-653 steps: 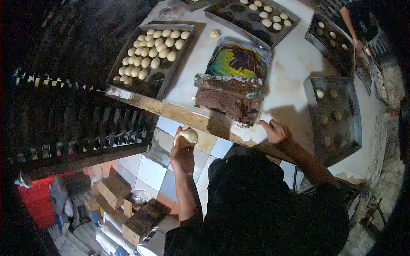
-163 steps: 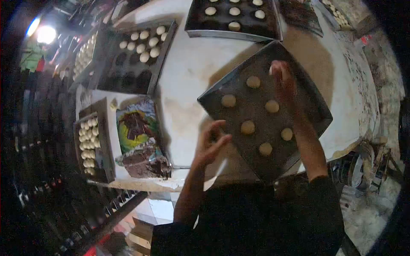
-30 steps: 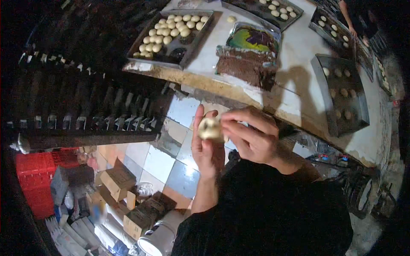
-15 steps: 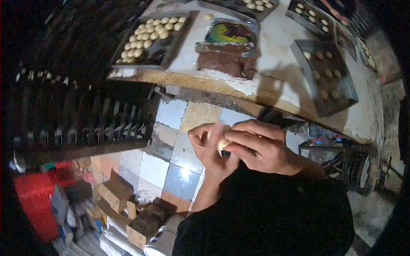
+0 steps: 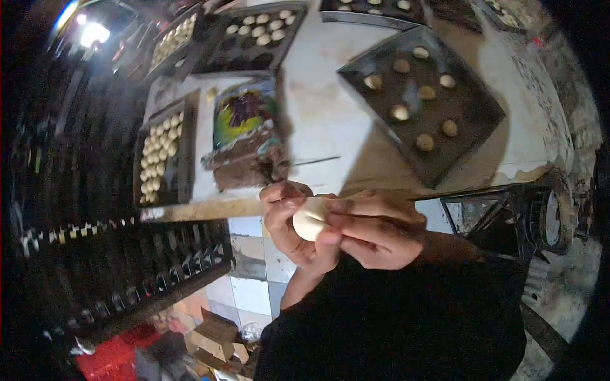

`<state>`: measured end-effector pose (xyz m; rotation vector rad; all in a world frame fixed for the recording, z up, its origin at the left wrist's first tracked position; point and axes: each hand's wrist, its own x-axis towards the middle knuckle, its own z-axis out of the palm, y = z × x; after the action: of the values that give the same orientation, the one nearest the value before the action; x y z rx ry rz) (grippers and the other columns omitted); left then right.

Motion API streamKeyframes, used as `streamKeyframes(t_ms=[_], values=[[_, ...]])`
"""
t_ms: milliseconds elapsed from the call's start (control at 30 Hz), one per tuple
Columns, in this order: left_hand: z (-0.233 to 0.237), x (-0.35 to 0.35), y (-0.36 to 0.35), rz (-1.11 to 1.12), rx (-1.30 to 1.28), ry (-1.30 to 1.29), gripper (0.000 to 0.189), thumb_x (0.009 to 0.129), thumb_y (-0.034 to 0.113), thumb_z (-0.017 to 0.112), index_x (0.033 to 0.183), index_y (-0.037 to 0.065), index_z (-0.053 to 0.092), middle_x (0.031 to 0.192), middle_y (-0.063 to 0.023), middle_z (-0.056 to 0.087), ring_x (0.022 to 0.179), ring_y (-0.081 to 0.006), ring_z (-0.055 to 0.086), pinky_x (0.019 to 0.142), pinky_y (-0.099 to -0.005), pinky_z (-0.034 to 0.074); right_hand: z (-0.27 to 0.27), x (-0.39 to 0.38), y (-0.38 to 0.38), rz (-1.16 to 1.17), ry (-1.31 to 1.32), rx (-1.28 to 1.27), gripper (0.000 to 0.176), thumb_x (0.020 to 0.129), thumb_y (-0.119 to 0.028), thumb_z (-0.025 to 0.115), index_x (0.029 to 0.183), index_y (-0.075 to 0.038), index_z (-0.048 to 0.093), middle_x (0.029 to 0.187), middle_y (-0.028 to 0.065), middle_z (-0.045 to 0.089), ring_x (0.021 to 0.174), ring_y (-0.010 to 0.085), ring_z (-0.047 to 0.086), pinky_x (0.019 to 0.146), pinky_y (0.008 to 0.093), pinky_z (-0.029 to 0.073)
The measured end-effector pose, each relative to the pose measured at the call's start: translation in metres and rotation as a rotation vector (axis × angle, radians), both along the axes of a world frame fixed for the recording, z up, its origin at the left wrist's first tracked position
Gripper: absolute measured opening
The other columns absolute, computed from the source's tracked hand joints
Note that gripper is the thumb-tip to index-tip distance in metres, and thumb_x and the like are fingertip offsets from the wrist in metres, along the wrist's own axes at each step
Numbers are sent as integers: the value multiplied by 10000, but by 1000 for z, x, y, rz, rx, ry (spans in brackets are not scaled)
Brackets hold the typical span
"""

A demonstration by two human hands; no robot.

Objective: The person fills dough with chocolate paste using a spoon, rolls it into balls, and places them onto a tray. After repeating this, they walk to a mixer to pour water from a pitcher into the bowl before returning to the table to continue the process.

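Observation:
A pale dough ball [image 5: 309, 219] is held between both hands in front of my chest. My left hand [image 5: 289, 222] is wrapped round its left side, thumb and fingers curled against it. The fingertips of my right hand [image 5: 378, 232] pinch the dough from the right, where a fold shows in its surface. Beyond my hands, a block of brown filling [image 5: 248, 168] sits on the table in a colourful opened wrapper [image 5: 244, 117]. A thin dark stick [image 5: 318, 160] lies beside it.
On the white table [image 5: 311, 95], a dark tray [image 5: 470, 117] with several spaced dough balls stands to the right. Another tray [image 5: 184, 146] full of dough balls is at the left edge, with more trays behind. A dark rack [image 5: 146, 273], a red crate [image 5: 114, 355] and cardboard boxes [image 5: 216, 336] are lower left.
My view has swung up and to the right, bringing the right tray closer to the middle. The dough ball shows more plainly between my hands, which stay closed on it.

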<state>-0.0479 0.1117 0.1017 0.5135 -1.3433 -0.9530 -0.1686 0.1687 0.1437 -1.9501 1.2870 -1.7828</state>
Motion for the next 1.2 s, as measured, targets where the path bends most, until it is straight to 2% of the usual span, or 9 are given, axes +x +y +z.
streamKeyframes(t_ms=[133,233,400,467,600,800,967,1067,1200], values=[[12,-87,-22,-431,92,67,847,631,465,881,1245,40,480,1027,-100,483,846,-163,497,661,-265,469,-25,-71,-13,80,-311,-175,163,777,-20,719,938,-40,700,884,113,699,811,226,705,768,330,564],[4,-138,-48,-567,-71,-7,271,711,212,818,774,32,625,807,-111,634,796,-246,607,698,-325,492,-38,-115,-4,86,-251,237,97,793,-30,678,888,-32,655,990,118,675,893,273,663,777,345,511],[-45,-195,-71,-357,254,-931,272,769,166,778,659,27,571,603,-110,571,527,-203,566,474,-337,426,-44,-193,-7,-275,126,393,166,896,-58,582,1052,-16,620,1115,176,613,1101,345,582,946,446,466],[-172,-199,-55,-389,294,-531,401,753,208,797,993,6,548,958,-135,592,858,-219,615,703,-346,500,-50,-206,-6,-371,132,379,199,926,-73,564,1116,-18,588,1151,187,597,1129,359,569,953,467,463],[-256,-231,-23,-778,415,-881,519,741,201,799,1137,7,524,1036,-127,578,918,-221,603,778,-357,500,-113,-229,-9,-327,230,450,246,966,-131,525,1196,-47,551,1177,185,576,1147,354,548,953,474,459],[-155,-274,-72,-1069,539,-966,521,774,237,791,1218,56,588,805,-49,562,767,-138,545,698,-301,466,-181,-328,22,-753,-149,898,285,1027,-216,413,1144,-14,576,1003,155,621,916,278,624,823,377,482],[-121,-253,-122,-830,512,-889,425,824,219,762,1189,74,598,733,30,494,688,-86,463,634,-255,412,-210,-405,13,-811,439,1247,536,990,-282,484,1442,-39,328,1425,228,391,1334,354,388,1084,471,329],[-118,-229,-141,-712,562,-726,345,840,168,742,1137,74,593,729,50,467,684,-70,440,630,-232,392,-226,-401,25,-658,461,1177,781,951,-339,538,1517,-57,81,1550,228,144,1447,374,134,1159,531,166],[-116,-185,-140,-612,644,-486,243,865,63,690,1079,63,574,735,48,456,691,-51,424,629,-204,370,-221,-395,19,-684,591,1377,855,930,-378,557,1515,-48,29,1554,229,121,1443,402,120,1154,554,146]])
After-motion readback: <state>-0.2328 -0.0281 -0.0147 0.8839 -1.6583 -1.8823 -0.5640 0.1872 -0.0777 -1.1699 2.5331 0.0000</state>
